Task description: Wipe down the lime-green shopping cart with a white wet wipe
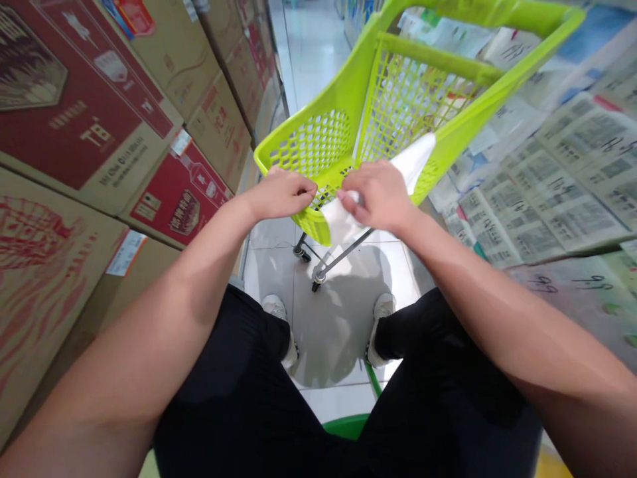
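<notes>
While a white cloth (418,159) is gripped by the right hand (378,196) at the near end of a lime-green shopping cart (361,73) towards 12 and 1 o'clock, the left hand (283,192) is held curled closed at the near-left rim; whether the rim is grasped cannot be told. The tiled floor (323,332) ahead is obstructed by the cart. Stacked cartons (184,73) are seen from 9 to 11 o'clock, price-marked packs (542,192) from 2 to 4. At 6 o'clock, a green object (347,426) is partly hidden by dark trousers (233,385).
</notes>
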The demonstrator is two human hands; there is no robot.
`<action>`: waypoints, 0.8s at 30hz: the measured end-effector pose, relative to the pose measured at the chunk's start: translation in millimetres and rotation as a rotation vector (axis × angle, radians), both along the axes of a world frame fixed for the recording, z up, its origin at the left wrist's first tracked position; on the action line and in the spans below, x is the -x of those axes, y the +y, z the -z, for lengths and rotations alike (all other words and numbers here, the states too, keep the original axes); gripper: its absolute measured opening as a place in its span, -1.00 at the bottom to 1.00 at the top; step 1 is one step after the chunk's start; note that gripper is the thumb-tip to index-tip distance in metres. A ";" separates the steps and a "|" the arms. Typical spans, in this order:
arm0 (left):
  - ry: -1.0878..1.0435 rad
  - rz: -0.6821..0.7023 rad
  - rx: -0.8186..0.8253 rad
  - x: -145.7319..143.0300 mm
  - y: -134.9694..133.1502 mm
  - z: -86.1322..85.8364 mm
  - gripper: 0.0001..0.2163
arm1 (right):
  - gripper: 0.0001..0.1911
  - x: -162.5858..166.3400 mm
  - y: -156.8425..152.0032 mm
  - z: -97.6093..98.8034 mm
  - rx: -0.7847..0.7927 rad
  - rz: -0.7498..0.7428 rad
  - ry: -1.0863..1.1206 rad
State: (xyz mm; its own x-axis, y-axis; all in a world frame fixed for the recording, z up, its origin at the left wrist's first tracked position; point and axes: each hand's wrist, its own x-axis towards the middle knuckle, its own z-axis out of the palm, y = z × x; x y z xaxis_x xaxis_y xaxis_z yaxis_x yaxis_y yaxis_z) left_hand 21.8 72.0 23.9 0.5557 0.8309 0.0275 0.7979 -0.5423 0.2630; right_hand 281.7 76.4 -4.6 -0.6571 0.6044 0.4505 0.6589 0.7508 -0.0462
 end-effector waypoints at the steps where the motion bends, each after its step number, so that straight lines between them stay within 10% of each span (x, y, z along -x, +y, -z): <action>1: 0.008 0.001 0.012 1.1 0.1 -0.8 -0.79 | -0.30 8.6 -8.6 1.3 -0.003 -0.056 -0.027; 11: 0.059 0.000 0.073 3.7 -5.6 -8.1 -0.80 | -0.18 -58.3 50.1 -2.2 -0.096 0.248 0.077; 18: 0.083 0.026 0.103 13.5 -0.7 -7.4 -0.84 | -0.31 17.9 -22.5 2.9 -0.039 -0.179 -0.074; 24: 0.043 0.044 0.125 18.9 -2.5 -6.7 -0.84 | -0.14 -58.1 44.0 -13.3 -0.045 0.239 0.023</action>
